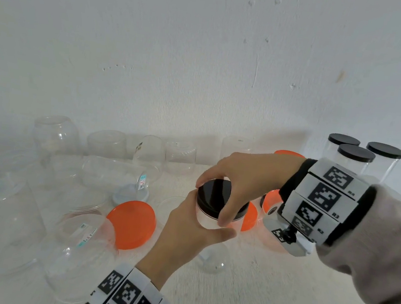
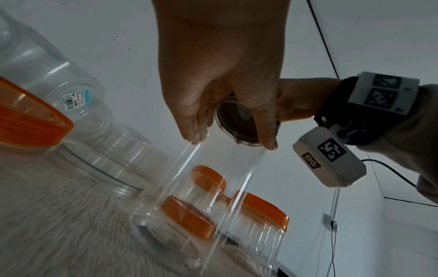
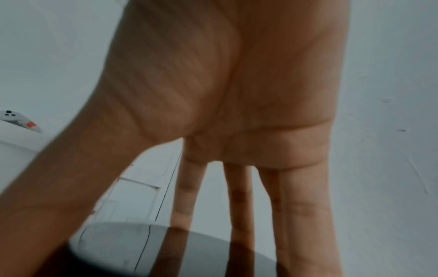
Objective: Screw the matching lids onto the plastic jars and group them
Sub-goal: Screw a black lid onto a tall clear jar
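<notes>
A small clear plastic jar stands near the middle of the table, and my left hand wraps round its upper wall. On its mouth sits a black lid, which my right hand grips from above with thumb and fingers curled over the rim. In the left wrist view the jar shows from below, with the lid dark at its top and my left hand around it. The right wrist view shows my fingers reaching down onto the lid.
Three black-lidded jars stand grouped at the back right. Orange-lidded jars sit behind my right wrist. A loose orange lid lies left of the hands. Several clear open jars crowd the left and back by the wall.
</notes>
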`<state>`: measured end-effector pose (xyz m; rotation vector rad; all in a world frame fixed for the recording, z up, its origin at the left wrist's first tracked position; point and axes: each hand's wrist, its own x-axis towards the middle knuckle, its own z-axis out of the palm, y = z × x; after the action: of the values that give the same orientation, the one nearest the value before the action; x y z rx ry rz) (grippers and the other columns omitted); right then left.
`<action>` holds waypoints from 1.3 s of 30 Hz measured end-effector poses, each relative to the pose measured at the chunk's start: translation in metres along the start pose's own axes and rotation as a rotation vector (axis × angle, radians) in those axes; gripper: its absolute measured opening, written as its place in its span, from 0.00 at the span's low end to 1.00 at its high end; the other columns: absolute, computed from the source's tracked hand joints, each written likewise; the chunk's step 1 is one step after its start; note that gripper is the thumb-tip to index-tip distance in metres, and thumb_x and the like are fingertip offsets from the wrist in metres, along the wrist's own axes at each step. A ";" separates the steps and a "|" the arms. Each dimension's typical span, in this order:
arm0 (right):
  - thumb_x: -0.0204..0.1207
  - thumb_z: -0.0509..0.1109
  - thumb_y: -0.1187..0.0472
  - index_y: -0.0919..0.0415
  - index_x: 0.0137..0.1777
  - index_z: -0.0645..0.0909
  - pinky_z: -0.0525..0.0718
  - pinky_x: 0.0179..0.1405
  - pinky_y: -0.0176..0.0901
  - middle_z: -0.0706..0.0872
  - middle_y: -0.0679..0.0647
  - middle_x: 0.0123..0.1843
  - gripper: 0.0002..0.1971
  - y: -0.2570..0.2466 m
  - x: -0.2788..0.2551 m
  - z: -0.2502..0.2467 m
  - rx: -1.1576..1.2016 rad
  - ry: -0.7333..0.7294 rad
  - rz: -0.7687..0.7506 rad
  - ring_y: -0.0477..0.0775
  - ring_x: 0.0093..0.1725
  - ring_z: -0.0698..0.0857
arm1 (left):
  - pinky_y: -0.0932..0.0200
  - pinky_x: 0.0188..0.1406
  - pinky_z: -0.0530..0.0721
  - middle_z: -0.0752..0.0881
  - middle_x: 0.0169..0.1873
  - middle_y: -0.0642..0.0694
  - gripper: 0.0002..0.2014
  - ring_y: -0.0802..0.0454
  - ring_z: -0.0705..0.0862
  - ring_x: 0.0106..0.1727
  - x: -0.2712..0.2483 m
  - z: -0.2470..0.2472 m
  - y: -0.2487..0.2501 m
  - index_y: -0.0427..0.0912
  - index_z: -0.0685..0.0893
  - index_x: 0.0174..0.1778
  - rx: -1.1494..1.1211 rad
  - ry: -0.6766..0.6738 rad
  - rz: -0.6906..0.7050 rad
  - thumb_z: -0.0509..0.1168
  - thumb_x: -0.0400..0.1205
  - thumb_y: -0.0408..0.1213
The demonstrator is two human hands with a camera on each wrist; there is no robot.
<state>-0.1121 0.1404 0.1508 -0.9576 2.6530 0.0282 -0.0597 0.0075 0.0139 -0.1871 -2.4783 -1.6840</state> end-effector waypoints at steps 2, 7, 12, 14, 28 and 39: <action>0.57 0.79 0.31 0.34 0.68 0.74 0.86 0.55 0.49 0.77 0.38 0.56 0.38 -0.001 0.003 0.005 0.008 0.034 0.052 0.51 0.56 0.86 | 0.80 0.40 0.76 0.83 0.55 0.66 0.39 0.77 0.79 0.54 0.000 0.000 0.001 0.61 0.73 0.68 0.002 -0.006 -0.013 0.83 0.63 0.49; 0.58 0.77 0.28 0.34 0.68 0.72 0.87 0.52 0.50 0.79 0.42 0.57 0.37 -0.003 0.003 0.005 0.003 -0.019 0.120 0.54 0.52 0.88 | 0.77 0.41 0.76 0.83 0.56 0.66 0.39 0.75 0.79 0.54 -0.001 -0.001 0.002 0.59 0.72 0.69 -0.003 -0.019 -0.018 0.83 0.63 0.49; 0.63 0.81 0.42 0.31 0.72 0.70 0.79 0.62 0.47 0.74 0.39 0.62 0.37 -0.004 -0.002 -0.003 -0.013 -0.065 0.015 0.49 0.64 0.76 | 0.85 0.45 0.74 0.82 0.56 0.68 0.39 0.80 0.76 0.55 -0.001 -0.001 0.002 0.59 0.72 0.69 0.002 -0.012 0.005 0.83 0.63 0.48; 0.61 0.81 0.41 0.31 0.71 0.72 0.81 0.62 0.49 0.76 0.39 0.63 0.36 -0.003 -0.001 0.000 0.001 -0.024 0.012 0.48 0.64 0.77 | 0.85 0.44 0.73 0.82 0.55 0.68 0.38 0.82 0.76 0.55 -0.001 0.000 0.002 0.60 0.72 0.68 0.002 -0.007 0.004 0.83 0.63 0.48; 0.62 0.82 0.40 0.32 0.77 0.67 0.73 0.63 0.44 0.69 0.36 0.62 0.42 0.000 0.000 -0.004 -0.045 -0.076 0.024 0.44 0.65 0.69 | 0.88 0.43 0.71 0.82 0.54 0.67 0.37 0.86 0.74 0.52 -0.002 0.002 0.002 0.59 0.73 0.68 -0.028 -0.012 0.000 0.83 0.64 0.45; 0.61 0.78 0.32 0.38 0.76 0.70 0.81 0.65 0.49 0.73 0.35 0.61 0.42 0.000 0.000 0.002 -0.044 -0.033 0.022 0.45 0.64 0.76 | 0.77 0.49 0.75 0.83 0.58 0.66 0.39 0.76 0.78 0.59 -0.002 0.000 0.001 0.61 0.72 0.71 -0.071 -0.057 -0.017 0.83 0.65 0.45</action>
<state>-0.1120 0.1405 0.1492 -0.9330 2.6430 0.1070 -0.0579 0.0079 0.0144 -0.2251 -2.4691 -1.7991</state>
